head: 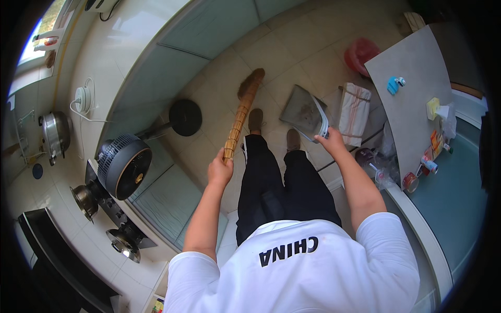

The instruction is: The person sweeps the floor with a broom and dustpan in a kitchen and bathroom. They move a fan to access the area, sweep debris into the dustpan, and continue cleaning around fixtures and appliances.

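My left hand (220,169) grips the lower end of a bound straw broom (239,122), whose handle is wrapped in evenly spaced bands. The brown bristle head points away from me and rests near the tiled floor; whether it touches cannot be told. In my right hand (332,140) is the light grey handle of a dustpan (301,110). Its flat dark pan lies low in front of my right shoe (293,140), with some dark marks or debris on it. My left shoe (255,119) stands between broom and pan.
A black fan (124,166) on a round base (185,117) stands left, beside the kitchen counter (129,43). Right of the dustpan sits a cloth-covered bundle (354,113). Beyond are a red plastic bin (360,54), a grey table (411,58) and plastic bags (381,164).
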